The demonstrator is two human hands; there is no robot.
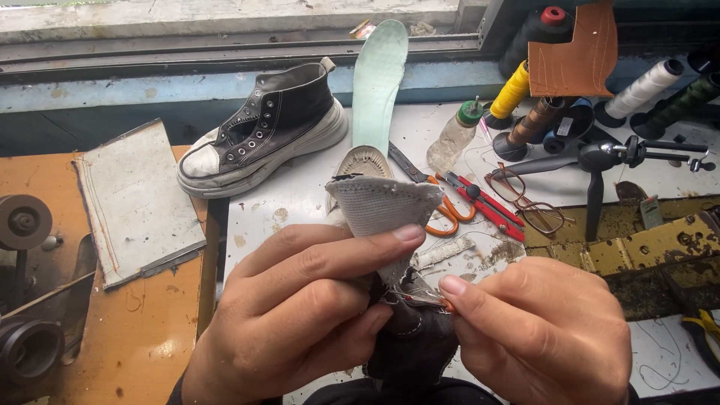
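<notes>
We see both hands low in the centre of the view, working on a dark shoe upper [412,337] held just above the white workbench [300,195]. The left hand [300,307] curls around it, thumb and forefinger pinching the grey mesh lining [382,206] that stands up folded out of the shoe. The right hand [540,330] presses in close from the other side, thumb and forefinger closed on a small thin tool [427,298] with an orange bit at the tip, right at the seam; we cannot tell exactly what tool it is. Behind the hands a black high-top sneaker [262,135] with a white sole sits on the bench, and a pale green insole [377,82] leans upright against the window ledge. To the right lie orange-handled scissors [442,210], red-handled snips [484,199] and a pair of glasses [525,199], with a yellow thread spool [511,91] and a small plastic bottle [454,139] further back. A grey board [135,199] rests on the orange table [142,330] at left.
</notes>
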